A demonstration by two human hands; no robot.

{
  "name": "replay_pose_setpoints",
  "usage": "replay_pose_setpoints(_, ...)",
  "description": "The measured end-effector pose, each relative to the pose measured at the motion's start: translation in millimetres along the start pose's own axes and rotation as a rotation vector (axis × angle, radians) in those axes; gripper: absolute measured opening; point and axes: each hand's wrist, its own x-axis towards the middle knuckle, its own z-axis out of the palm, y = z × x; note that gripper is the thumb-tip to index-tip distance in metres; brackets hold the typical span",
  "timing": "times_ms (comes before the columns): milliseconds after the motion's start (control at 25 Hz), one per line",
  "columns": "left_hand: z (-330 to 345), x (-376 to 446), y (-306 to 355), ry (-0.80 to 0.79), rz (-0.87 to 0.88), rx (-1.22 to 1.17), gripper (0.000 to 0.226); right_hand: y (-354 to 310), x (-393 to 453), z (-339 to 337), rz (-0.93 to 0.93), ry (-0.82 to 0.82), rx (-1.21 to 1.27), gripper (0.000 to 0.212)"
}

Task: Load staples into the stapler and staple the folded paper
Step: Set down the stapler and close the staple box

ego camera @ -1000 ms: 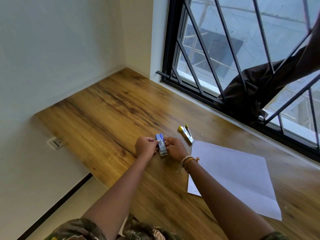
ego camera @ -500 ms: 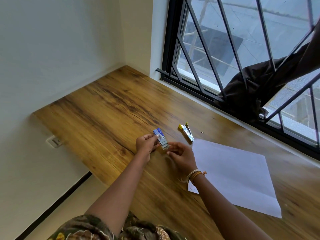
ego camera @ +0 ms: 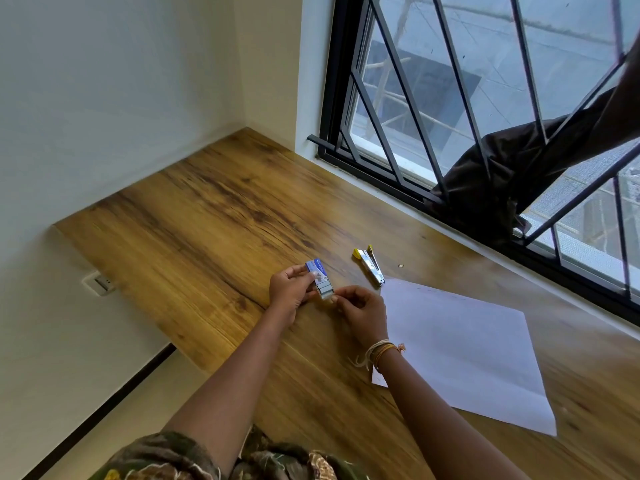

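Left hand (ego camera: 290, 292) clenched around a small blue staple box (ego camera: 319, 276), held just above the wooden table (ego camera: 194, 216), its grey inner tray of staples slid partly out toward the right hand. Right hand (ego camera: 360, 313) curled beside the box, fingertips (ego camera: 335, 298) pinching at the end of that tray; whether a strip of staples was actually gripped, impossible to tell. Wrist bound with pale and orange threads (ego camera: 379, 351). Stapler (ego camera: 371, 265), yellow-ended and hinged open, lying flat on the table just beyond and to the right of the box, untouched. White paper (ego camera: 464, 348) spread flat to the right of the box, its near corner tucked under the right wrist, its far corner almost meeting the stapler's tip.
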Motion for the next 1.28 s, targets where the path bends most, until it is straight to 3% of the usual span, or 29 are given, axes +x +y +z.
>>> replay_pose_setpoints(240,-2,-1,1,-0.031,0.027,0.002,0.040,1,4,4,-0.011,-0.001,-0.026,0.016)
replay_pose_setpoints(520,-3,-2,4,-0.051,0.026,-0.005,0.035,4,1,10,-0.084,0.066,-0.062,0.018)
replay_pose_setpoints(760,-2,-1,3,-0.063,0.028,0.014,0.035,8,-4,13,-0.274,0.114,-0.228,0.019)
replay_pose_setpoints(1000,-4,2,2,-0.058,0.022,0.017,0.035,16,2,7,-0.479,0.032,-0.429,0.019)
replay_pose_setpoints(1280,-5,2,3,-0.090,0.021,0.063,0.035,12,8,7,-0.579,0.029,-0.524,0.014)
